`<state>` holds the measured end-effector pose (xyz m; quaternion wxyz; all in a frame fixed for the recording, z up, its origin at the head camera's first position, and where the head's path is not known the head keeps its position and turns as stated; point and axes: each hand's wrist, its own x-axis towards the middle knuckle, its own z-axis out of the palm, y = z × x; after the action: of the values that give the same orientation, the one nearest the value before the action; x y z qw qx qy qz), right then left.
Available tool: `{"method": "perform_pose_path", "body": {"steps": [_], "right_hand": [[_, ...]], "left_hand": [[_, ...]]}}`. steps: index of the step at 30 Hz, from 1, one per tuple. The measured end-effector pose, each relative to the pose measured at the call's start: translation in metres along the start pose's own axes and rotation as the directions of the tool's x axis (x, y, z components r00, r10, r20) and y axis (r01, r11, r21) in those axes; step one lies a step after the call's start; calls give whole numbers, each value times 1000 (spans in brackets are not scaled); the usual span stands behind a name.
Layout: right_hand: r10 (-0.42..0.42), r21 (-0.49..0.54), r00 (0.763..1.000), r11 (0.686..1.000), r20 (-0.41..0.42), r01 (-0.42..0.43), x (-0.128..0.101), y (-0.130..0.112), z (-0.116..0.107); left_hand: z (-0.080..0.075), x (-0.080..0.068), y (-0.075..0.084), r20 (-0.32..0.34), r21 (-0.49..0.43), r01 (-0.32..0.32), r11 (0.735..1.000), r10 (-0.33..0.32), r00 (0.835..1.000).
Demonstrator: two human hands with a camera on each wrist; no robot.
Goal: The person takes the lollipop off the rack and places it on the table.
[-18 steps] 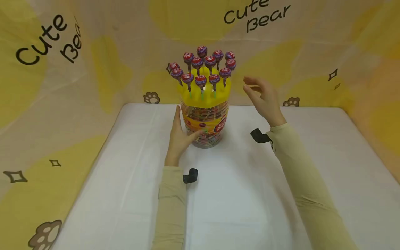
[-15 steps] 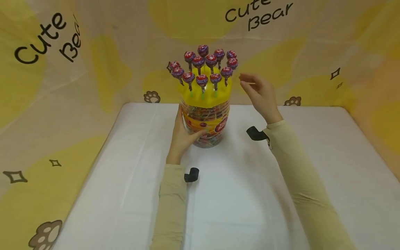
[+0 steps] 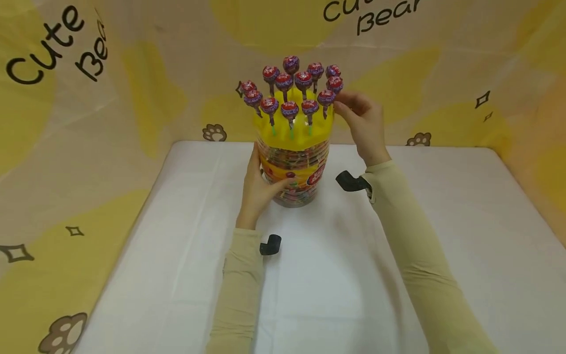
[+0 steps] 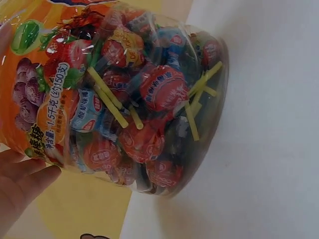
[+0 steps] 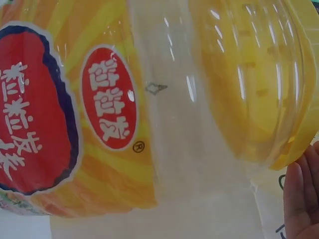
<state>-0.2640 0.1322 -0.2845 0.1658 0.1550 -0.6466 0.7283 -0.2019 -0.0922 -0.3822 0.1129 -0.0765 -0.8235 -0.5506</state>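
A clear plastic jar (image 3: 294, 172) packed with wrapped lollipops stands at the back middle of the white table. Its yellow lid (image 3: 292, 135) has several purple-red lollipops (image 3: 289, 108) stuck upright in it. My left hand (image 3: 256, 189) grips the jar's left side, thumb across the front; the left wrist view shows fingertips (image 4: 20, 184) against the jar (image 4: 144, 99). My right hand (image 3: 362, 120) is raised at the lid's right edge, fingers curled beside the rightmost lollipop (image 3: 326, 98). Whether they pinch it is hidden. The right wrist view shows the lid (image 5: 254, 84) and my palm (image 5: 301, 199).
The table (image 3: 345, 275) is covered in white cloth. A yellow and cream backdrop (image 3: 110, 88) printed "Cute Bear" closes the back and both sides. Black camera mounts sit on the left wrist (image 3: 269, 244) and the right wrist (image 3: 349, 182).
My right hand has moved left from open air to the right edge of the lid, up against the lollipops. The left hand stays on the jar.
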Motion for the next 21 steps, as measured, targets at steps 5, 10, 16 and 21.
{"method": "perform_pose_path", "body": {"steps": [5,10,16,21], "right_hand": [[-11,21,999,1000,-30,12,1,-1,4],[-7,-30,998,1000,-68,5,4,-2,8],[16,-57,994,998,-111,-22,9,-3,13],[5,-56,993,998,-114,-12,10,-1,14]], "left_hand": [[1,-3,-1,-13,-2,-7,1000,7,1000],[2,-4,0,-16,2,-1,1000,1,1000],[3,-4,0,-18,-4,11,1000,-11,1000],[3,-3,-1,-18,-2,17,1000,-17,1000]]}}
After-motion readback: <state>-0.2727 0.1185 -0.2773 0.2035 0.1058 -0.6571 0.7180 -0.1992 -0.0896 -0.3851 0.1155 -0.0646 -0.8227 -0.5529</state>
